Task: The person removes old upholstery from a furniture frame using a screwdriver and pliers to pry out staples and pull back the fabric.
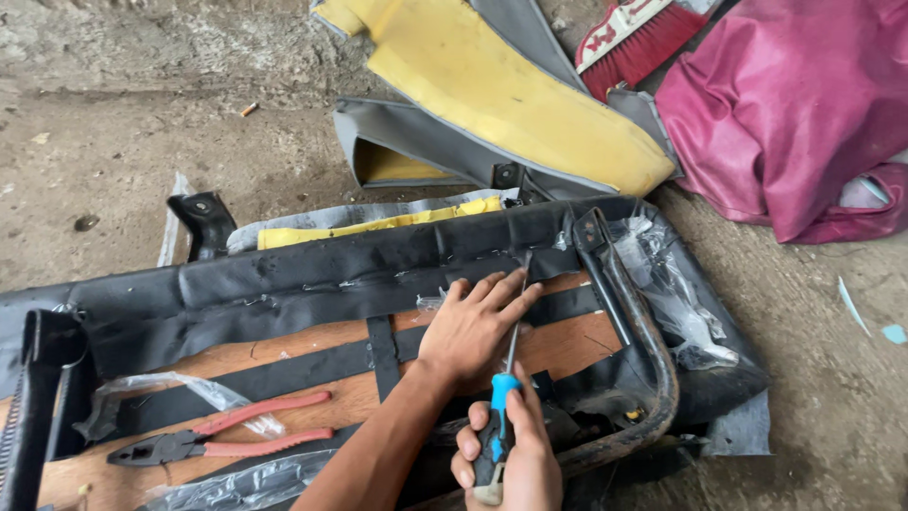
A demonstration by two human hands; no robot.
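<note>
An upturned seat base lies in front of me, its black vinyl cover folded over a brown wooden board. My left hand rests flat on the board, fingers spread toward the vinyl edge. My right hand grips a screwdriver with a blue and black handle. The thin shaft runs up past my left fingertips, and its tip touches the stapled vinyl edge. Black straps cross the board under my left hand.
Red-handled pliers lie on the board at the lower left. A rusty curved metal bar and crumpled clear plastic sit at the seat's right end. Behind lie a yellow foam cushion in grey cover, a pink cover and a red brush on dirty concrete.
</note>
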